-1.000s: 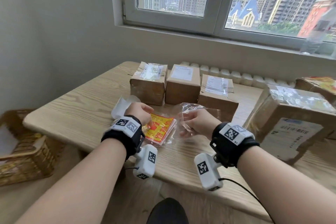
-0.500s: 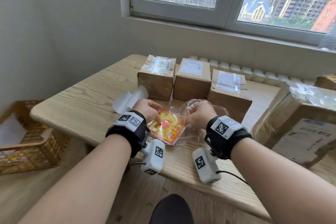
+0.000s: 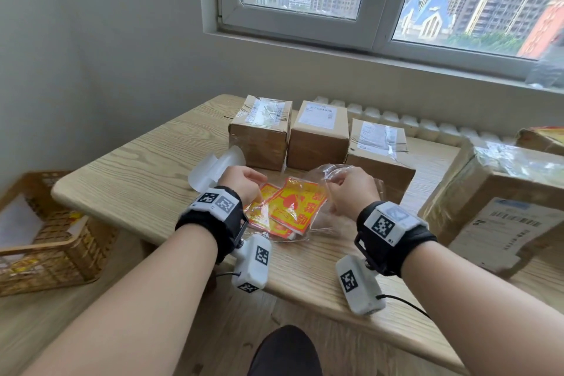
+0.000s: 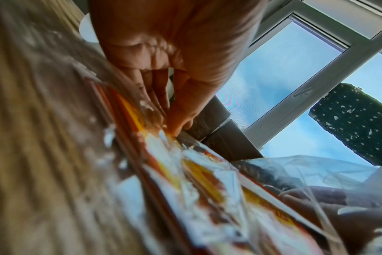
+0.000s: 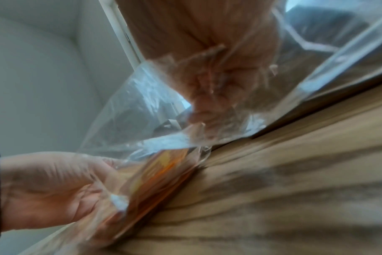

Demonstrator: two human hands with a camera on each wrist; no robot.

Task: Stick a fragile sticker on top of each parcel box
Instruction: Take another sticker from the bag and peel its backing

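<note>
Near the front edge of the light wooden table [image 3: 146, 180], a clear plastic bag [image 3: 338, 192] holds yellow-and-red fragile stickers [image 3: 293, 207]. The left hand [image 3: 244, 181] pinches the stickers; the right hand [image 3: 351, 189] grips the bag. Behind stand 3 brown cardboard parcel boxes [image 3: 317, 137].

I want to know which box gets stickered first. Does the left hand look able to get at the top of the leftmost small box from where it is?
Probably yes. The left hand pinches the stickers just in front of the leftmost small box, whose taped top lies uncovered with nothing between; it would first have to free a sticker from the plastic bag.
</note>
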